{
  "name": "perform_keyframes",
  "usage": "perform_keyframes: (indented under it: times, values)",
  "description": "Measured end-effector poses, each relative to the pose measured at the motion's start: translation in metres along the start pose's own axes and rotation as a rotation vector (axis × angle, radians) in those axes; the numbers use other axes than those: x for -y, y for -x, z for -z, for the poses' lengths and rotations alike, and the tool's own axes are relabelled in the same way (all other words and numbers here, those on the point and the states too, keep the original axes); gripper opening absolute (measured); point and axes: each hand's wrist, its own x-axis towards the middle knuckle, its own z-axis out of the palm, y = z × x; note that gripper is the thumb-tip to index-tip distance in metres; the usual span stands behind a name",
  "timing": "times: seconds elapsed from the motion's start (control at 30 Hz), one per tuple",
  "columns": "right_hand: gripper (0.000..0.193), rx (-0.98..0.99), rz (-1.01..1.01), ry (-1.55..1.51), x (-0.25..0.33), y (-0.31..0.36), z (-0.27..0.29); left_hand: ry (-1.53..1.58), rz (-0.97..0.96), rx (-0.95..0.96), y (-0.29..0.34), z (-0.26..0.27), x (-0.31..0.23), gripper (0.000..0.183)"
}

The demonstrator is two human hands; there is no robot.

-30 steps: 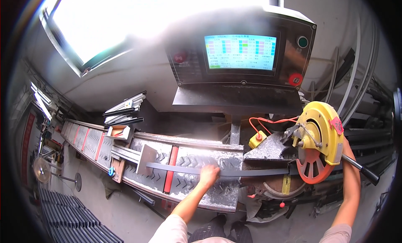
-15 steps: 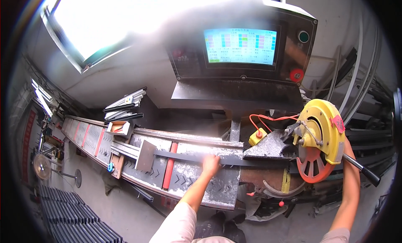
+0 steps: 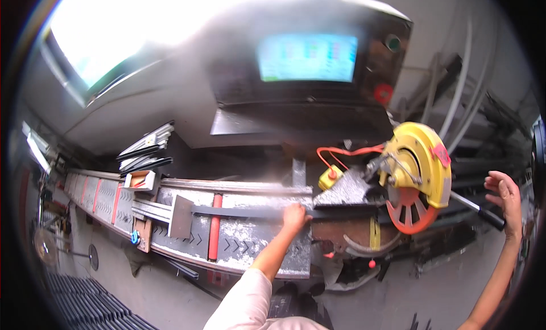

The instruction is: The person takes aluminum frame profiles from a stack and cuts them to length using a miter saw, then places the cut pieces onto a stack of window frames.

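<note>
The left grip (image 3: pixel 296 217) pinches the dark grey strip (image 3: pixel 244 212), whose long axis runs left-right along the roller desk (image 3: pixel 242 234), from the stop plate (image 3: pixel 181 217) toward the yellow-guarded cutoff saw (image 3: pixel 418 162). The right grip (image 3: pixel 500 189), fingers spread, holds nothing, just beside the black saw handle (image 3: pixel 491 218). Behind stands a screened control box (image 3: pixel 310 91).

Left hand (image 3: pixel 296 217) gripping a dark strip (image 3: pixel 250 213), right hand (image 3: pixel 506 202) raised
The strip lies along the bench (image 3: pixel 278 255) toward the yellow-guarded saw (image 3: pixel 418 159); the right hand, fingers parted, is just beside its black handle (image 3: pixel 491 218).
</note>
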Motion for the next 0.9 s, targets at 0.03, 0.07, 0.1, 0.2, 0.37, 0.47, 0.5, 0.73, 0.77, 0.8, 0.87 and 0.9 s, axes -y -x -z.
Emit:
perform_keyframes:
  times: [0.03, 0.07, 0.1, 0.2, 0.37, 0.47, 0.5, 0.73, 0.77, 0.8, 0.87, 0.9]
  values:
    - [0.046, 0.035, -0.102, 0.146, 0.029, 0.014, -0.021, -0.011, 0.066, 0.056, 0.002, -0.002, -0.003, 0.044]
    - [0.047, 0.15, -0.14, 0.199, 0.041, 0.02, -0.041, -0.063, 0.052, 0.103, 0.005, -0.002, 0.001, 0.044]
    - [0.044, 0.257, -0.123, 0.416, 0.033, 0.015, -0.034, -0.112, 0.009, 0.141, -0.001, 0.001, 0.001, 0.044]
    - [0.037, 0.131, -0.209, 0.453, 0.056, 0.016, -0.052, -0.054, -0.142, -0.036, 0.0, 0.003, -0.003, 0.049]
    - [0.036, 0.057, -0.065, 0.481, 0.039, 0.02, -0.047, -0.049, -0.159, -0.108, -0.009, -0.019, -0.019, 0.048]
    - [0.034, 0.016, -0.028, 0.544, 0.03, 0.025, -0.049, -0.029, -0.171, -0.089, -0.009, -0.016, -0.025, 0.045]
    - [0.034, 0.012, -0.045, 0.536, 0.027, 0.031, -0.052, -0.015, -0.174, -0.108, -0.006, -0.013, -0.025, 0.045]
    - [0.038, -0.124, 0.257, 0.649, -0.035, 0.086, -0.067, -0.004, -0.155, -0.24, -0.002, -0.029, -0.014, 0.047]
    - [0.04, -0.165, 0.292, 0.688, -0.046, 0.098, -0.068, 0.063, -0.124, -0.234, -0.004, -0.03, -0.022, 0.042]
    - [0.041, -0.159, 0.246, 0.646, -0.056, 0.105, -0.077, 0.038, -0.113, -0.267, -0.003, -0.026, -0.011, 0.043]
    - [0.04, -0.172, 0.108, 0.555, -0.067, 0.123, -0.088, 0.049, -0.101, -0.249, -0.003, -0.028, -0.012, 0.047]
    - [0.04, -0.186, 0.032, 0.477, -0.075, 0.13, -0.093, 0.046, -0.065, -0.192, -0.001, -0.024, -0.014, 0.052]
